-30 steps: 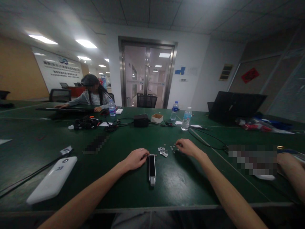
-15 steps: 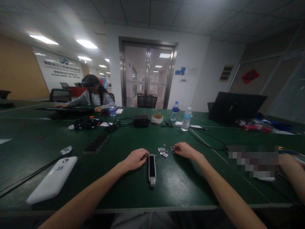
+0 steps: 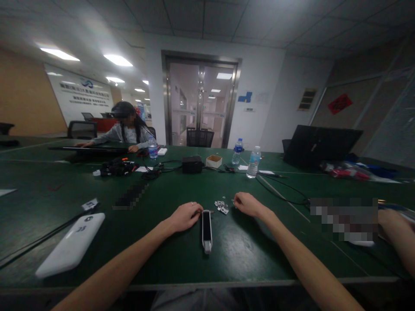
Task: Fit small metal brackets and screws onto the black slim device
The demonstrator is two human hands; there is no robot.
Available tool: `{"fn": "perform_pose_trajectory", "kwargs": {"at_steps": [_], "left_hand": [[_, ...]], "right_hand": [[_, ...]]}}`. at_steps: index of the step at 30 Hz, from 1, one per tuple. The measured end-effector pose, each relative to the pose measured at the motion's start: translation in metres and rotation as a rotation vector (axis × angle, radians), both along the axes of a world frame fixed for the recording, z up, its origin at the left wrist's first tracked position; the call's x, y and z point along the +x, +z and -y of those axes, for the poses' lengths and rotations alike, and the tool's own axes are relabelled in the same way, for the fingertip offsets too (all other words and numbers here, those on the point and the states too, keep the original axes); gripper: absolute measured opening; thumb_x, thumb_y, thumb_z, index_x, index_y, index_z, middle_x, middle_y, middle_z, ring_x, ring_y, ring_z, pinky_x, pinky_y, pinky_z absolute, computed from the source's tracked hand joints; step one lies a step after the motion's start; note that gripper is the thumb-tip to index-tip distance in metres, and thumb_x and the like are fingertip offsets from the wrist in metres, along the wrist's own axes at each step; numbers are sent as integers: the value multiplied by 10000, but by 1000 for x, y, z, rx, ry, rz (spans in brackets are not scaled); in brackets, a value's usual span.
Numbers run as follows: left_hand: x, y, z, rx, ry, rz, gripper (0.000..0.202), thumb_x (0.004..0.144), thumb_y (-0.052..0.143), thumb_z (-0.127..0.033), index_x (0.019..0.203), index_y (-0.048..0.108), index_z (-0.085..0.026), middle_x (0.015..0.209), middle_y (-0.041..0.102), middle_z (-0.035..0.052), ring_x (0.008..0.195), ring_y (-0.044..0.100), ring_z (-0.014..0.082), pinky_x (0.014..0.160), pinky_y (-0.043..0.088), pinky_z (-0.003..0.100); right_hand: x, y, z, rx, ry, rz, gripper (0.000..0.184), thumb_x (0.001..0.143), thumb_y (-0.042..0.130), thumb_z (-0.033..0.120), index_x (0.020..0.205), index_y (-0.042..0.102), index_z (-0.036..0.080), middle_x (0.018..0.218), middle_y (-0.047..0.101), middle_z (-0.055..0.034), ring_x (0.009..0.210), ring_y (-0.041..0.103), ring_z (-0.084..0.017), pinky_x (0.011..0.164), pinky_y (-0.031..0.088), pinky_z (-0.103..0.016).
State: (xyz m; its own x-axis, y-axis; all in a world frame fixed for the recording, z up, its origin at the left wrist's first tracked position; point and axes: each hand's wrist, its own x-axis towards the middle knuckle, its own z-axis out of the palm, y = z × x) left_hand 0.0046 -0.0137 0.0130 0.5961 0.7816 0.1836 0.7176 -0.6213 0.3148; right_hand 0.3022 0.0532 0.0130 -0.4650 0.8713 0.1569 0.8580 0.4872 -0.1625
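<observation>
Bench: dark green tabletop (image 3: 145,259) in an office room, glass double doors behind.
Landmark: slim black-and-silver bar-shaped device (image 3: 206,225), lying flat on the bench, pointing away from the person.
Left hand (image 3: 184,216): left of the device's far end, fingers curled and fingertips touching that end. Whether the grip clamps it cannot be told.
Right hand (image 3: 248,204): beyond and right of the device, fingers bent down at the small loose metal washers (image 3: 234,200). Whether one is pinched cannot be told.
Small silver metal brackets (image 3: 221,207): just right of the device's far end, between the hands, untouched.
Step, as judged: device steadied while washers are sorted.
Handling, as judged: parts this small and flat call for a fine fingertip pinch.
</observation>
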Motion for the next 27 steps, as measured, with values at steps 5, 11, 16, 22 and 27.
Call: {"fn": "perform_pose_trajectory", "kwargs": {"at_steps": [5, 11, 16, 22, 27], "left_hand": [[-1, -5, -3, 30, -17, 8, 197, 893, 468, -184, 1056, 578, -181, 998, 611, 48, 912, 575, 180, 782, 463, 281], [-1, -9, -6, 43, -22, -6, 194, 891, 464, -179, 1045, 582, -182, 982, 610, 47, 904, 569, 177, 783, 455, 278], [-1, -6, -4, 18, -14, -5, 215, 889, 461, -182, 1065, 585, -181, 999, 609, 50, 912, 570, 181, 776, 462, 284], [0, -3, -2, 12, -6, -6, 207, 888, 464, -187, 1053, 588, -179, 997, 611, 54, 914, 569, 183, 778, 466, 286], [-1, -4, -2, 15, -9, -7, 206, 891, 464, -196, 1058, 584, -183, 989, 606, 49, 904, 568, 179, 779, 464, 284]], "right_hand": [[-26, -1, 13, 35, 132, -183, 132, 855, 480, 159, 845, 611, 146, 819, 642, -59, 725, 571, -148, 664, 416, -247], [-54, -18, 24, 41, 281, -294, 131, 888, 474, 173, 866, 603, 158, 834, 638, -51, 758, 574, -154, 712, 446, -270], [-59, -20, 28, 47, 340, -315, 143, 906, 463, 180, 879, 603, 168, 856, 636, -53, 795, 582, -159, 746, 457, -280], [-59, -16, 31, 22, 359, -328, 145, 901, 467, 163, 861, 606, 173, 846, 635, -46, 784, 582, -158, 737, 458, -281], [-60, -14, 34, 12, 357, -340, 135, 899, 478, 170, 860, 607, 169, 848, 638, -49, 781, 582, -159, 734, 460, -281]]}}
